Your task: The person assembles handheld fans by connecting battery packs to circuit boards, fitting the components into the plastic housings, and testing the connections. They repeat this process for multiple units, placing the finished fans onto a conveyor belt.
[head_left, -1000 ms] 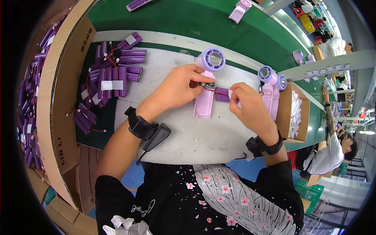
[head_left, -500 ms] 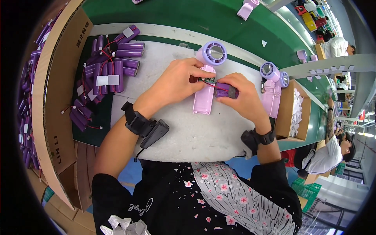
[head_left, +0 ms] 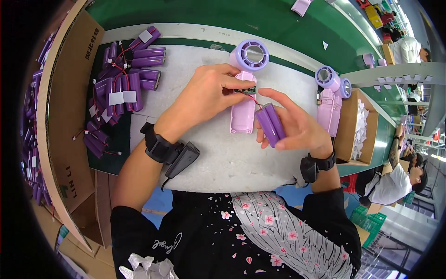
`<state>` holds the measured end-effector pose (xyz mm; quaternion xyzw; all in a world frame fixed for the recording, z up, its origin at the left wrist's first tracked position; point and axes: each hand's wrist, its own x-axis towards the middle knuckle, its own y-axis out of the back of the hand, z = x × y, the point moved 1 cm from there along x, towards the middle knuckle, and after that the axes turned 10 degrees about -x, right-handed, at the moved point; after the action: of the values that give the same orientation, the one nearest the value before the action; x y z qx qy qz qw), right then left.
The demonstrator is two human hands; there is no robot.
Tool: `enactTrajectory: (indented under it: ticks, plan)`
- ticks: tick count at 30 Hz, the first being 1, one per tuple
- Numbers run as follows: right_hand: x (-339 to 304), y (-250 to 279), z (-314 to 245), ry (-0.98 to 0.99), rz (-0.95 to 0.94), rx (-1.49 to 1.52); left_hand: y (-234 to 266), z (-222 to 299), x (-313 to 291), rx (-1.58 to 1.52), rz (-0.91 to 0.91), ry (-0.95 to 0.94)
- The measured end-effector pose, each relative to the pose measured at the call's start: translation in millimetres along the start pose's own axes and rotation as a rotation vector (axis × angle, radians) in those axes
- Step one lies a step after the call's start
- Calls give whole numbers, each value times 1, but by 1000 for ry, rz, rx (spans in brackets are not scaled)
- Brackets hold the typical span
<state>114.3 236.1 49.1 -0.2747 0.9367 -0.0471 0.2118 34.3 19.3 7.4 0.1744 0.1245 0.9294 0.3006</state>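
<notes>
A pink handheld fan (head_left: 242,117) with a round lilac head lies on the white mat, its handle open like a trough. My left hand (head_left: 202,95) is closed at the top of that handle, thumb and index finger pinching a small green circuit board (head_left: 251,90). Thin red and dark wires run from the board to a purple two-cell battery pack (head_left: 271,124). My right hand (head_left: 302,126) holds this pack beside the handle, tilted, thumb at its lower end and index finger stretched out. The wires' ends under my left fingers are hidden.
Several wired purple battery packs (head_left: 123,90) lie at the left, beside a cardboard box (head_left: 69,121) holding more. At the right are fan parts (head_left: 329,109) and a carton (head_left: 346,135) of white pieces. A green belt (head_left: 195,14) runs behind; other people sit farther right.
My right hand has turned the battery pack from lying sideways to a steep tilt, with its cells now facing up. My left hand stays at the board.
</notes>
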Motion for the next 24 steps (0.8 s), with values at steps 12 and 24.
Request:
enactTrajectory:
  ticks: [12,24]
  plan:
    - [2,7,-2,257,113,-625,-1,5,-1,39,7,-48]
    - [13,-18,6,292,305,-893,4,14,1,-8,-65,-15]
